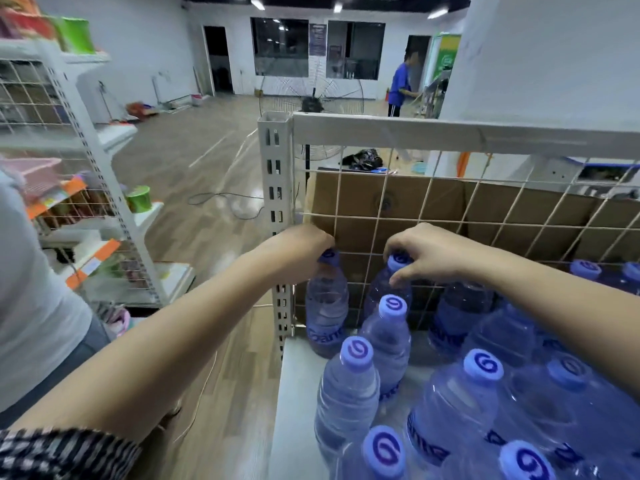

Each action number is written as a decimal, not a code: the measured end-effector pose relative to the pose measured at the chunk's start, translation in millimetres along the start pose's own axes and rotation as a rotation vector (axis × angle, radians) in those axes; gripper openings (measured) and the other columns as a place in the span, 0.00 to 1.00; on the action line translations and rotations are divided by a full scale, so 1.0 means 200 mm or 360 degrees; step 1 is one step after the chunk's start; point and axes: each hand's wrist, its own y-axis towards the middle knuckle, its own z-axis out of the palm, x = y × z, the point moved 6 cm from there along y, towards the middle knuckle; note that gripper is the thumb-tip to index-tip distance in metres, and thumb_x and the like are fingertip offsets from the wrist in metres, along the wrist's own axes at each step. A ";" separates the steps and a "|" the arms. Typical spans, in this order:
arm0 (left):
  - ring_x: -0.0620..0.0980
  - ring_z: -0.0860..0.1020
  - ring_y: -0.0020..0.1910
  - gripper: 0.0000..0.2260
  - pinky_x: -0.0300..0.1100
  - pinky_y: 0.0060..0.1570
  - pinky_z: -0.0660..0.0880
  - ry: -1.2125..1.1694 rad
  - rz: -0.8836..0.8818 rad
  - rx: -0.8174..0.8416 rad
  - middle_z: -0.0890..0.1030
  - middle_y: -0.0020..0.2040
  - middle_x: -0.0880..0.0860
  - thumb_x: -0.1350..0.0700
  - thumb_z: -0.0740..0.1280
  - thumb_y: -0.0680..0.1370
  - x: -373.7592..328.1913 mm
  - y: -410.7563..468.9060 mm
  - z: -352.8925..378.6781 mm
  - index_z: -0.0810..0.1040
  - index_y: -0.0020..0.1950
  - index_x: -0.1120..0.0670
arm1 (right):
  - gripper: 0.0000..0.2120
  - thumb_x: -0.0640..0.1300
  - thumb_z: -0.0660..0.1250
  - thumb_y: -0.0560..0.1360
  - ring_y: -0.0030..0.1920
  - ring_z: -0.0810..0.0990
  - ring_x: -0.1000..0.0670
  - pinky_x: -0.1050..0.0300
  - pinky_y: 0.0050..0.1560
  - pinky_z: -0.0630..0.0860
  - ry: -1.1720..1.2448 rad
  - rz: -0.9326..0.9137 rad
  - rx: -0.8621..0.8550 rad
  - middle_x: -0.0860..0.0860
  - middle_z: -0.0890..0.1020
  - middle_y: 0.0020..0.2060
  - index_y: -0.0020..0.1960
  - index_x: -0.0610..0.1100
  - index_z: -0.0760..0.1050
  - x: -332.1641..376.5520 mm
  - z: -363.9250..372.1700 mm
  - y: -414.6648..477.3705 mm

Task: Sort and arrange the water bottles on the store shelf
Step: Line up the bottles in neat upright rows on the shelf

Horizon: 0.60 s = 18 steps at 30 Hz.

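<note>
Several clear blue-tinted water bottles with light-blue swirl caps stand on a white shelf [298,403]. My left hand [301,245] grips the cap of the back-left corner bottle [327,306], which stands against the wire mesh back [450,216]. My right hand [429,252] holds the cap of the bottle beside it [384,289], fingers curled over the top. In front stand two slimmer bottles [389,337] [346,393]. Larger bottles [460,410] crowd the right side under my right forearm.
A white slotted upright [277,188] marks the shelf's left end. Cardboard [433,202] sits behind the mesh. Another stocked shelf rack [79,209] stands to the left across a wooden-floor aisle. A standing fan [311,98] and a person in blue [400,84] are far behind.
</note>
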 end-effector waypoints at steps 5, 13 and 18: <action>0.55 0.76 0.48 0.14 0.42 0.42 0.66 -0.0006 0.0010 -0.0017 0.79 0.50 0.55 0.55 0.70 0.76 -0.01 -0.03 0.00 0.76 0.60 0.56 | 0.18 0.52 0.76 0.67 0.46 0.76 0.48 0.53 0.45 0.73 0.0025 -0.0060 -0.0054 0.51 0.78 0.43 0.52 0.45 0.79 0.09 0.02 0.08; 0.55 0.77 0.47 0.14 0.41 0.42 0.68 -0.0086 -0.0043 -0.0075 0.81 0.48 0.55 0.51 0.71 0.75 -0.03 -0.07 0.00 0.77 0.57 0.55 | 0.21 0.54 0.77 0.66 0.46 0.76 0.48 0.55 0.41 0.71 -0.0087 -0.0052 -0.0007 0.50 0.79 0.45 0.53 0.46 0.78 0.13 0.03 0.15; 0.56 0.77 0.50 0.15 0.40 0.42 0.66 -0.0039 -0.0140 -0.0110 0.79 0.49 0.54 0.51 0.70 0.76 -0.06 -0.08 0.00 0.76 0.59 0.55 | 0.20 0.55 0.75 0.68 0.44 0.73 0.49 0.56 0.41 0.68 -0.0134 -0.0098 -0.0047 0.50 0.78 0.44 0.54 0.46 0.77 0.12 0.04 0.11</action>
